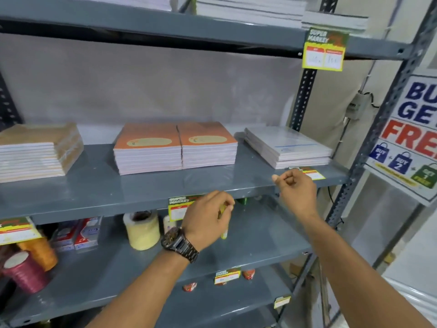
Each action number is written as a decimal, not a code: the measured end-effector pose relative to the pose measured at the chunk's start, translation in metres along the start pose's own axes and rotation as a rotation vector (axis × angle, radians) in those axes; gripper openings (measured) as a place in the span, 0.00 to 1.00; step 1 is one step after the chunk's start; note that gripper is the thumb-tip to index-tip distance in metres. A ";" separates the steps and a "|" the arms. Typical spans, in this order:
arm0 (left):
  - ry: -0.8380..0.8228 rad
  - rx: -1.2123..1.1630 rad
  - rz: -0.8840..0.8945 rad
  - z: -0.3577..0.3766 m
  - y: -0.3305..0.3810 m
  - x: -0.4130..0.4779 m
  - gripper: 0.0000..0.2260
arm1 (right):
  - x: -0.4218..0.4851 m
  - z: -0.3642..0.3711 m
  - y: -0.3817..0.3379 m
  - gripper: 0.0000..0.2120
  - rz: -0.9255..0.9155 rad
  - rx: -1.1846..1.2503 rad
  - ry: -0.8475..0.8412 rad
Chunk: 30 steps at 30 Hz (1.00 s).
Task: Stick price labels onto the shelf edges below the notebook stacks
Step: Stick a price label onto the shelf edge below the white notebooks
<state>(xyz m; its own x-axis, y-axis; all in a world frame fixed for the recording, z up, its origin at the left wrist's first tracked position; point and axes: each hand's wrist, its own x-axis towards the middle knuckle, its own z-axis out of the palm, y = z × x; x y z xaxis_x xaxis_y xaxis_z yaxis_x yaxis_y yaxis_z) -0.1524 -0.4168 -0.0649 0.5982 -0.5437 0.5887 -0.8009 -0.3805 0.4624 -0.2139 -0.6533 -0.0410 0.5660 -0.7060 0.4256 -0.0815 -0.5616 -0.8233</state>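
Head view shows our left hand [208,216] closed around a yellowish tube [223,229], maybe glue, in front of the label [178,208] stuck on the shelf edge [94,210] under the orange notebooks [175,147]. Our right hand [295,188] is loosely curled, holding nothing we can make out, beside a loose label [314,174] lying on the shelf by the white stack [288,147]. Reaching blurred and fast, we could nudge that label off the shelf, or stick it crooked.
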 end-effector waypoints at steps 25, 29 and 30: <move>-0.032 -0.197 -0.763 0.200 0.110 0.218 0.10 | 0.212 -0.085 0.123 0.11 0.121 -0.093 -0.527; 0.039 -0.340 -0.765 0.203 0.116 0.214 0.09 | 0.211 -0.086 0.122 0.15 0.127 0.006 -0.604; 0.057 -0.340 -0.752 0.204 0.115 0.212 0.10 | 0.210 -0.087 0.121 0.17 0.119 0.040 -0.635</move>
<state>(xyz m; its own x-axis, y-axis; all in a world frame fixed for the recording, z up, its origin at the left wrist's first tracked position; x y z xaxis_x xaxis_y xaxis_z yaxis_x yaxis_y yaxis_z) -0.1233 -0.7286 -0.0216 0.9788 -0.1921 0.0710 -0.1401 -0.3754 0.9162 -0.1764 -0.9067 -0.0187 0.9312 -0.3628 0.0352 -0.1502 -0.4699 -0.8698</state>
